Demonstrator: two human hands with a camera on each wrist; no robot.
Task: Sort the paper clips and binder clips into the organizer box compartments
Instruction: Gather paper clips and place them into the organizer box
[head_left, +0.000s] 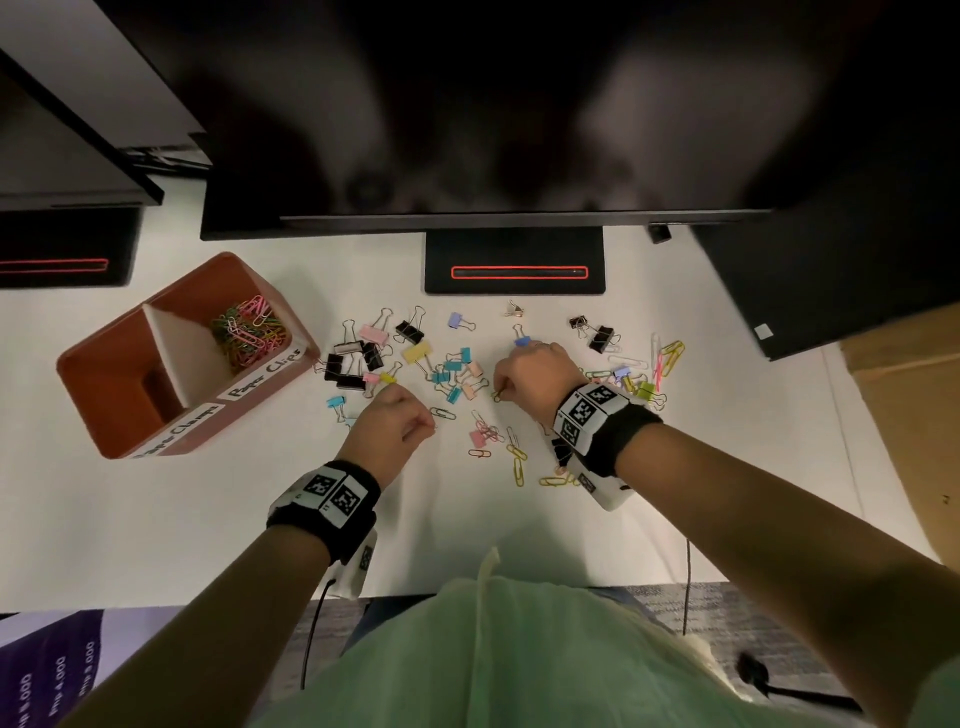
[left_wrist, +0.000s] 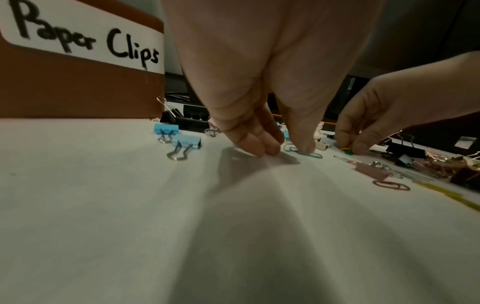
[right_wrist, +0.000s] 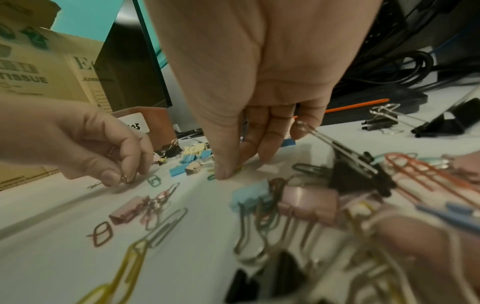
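Our left hand (head_left: 393, 426) pinches a silver paper clip (right_wrist: 124, 178) on the counter (head_left: 208, 519); our right hand (head_left: 530, 382) pinches a yellow-green paper clip (left_wrist: 346, 149) under its fingertips, near the middle.

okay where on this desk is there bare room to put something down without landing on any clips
Bare table runs along the near edge, from below the organizer box to under the left hand. A narrower bare strip lies near the right forearm, by the table's right edge. It is crowded between the box and the right hand, and beyond that hand, where clips lie scattered.
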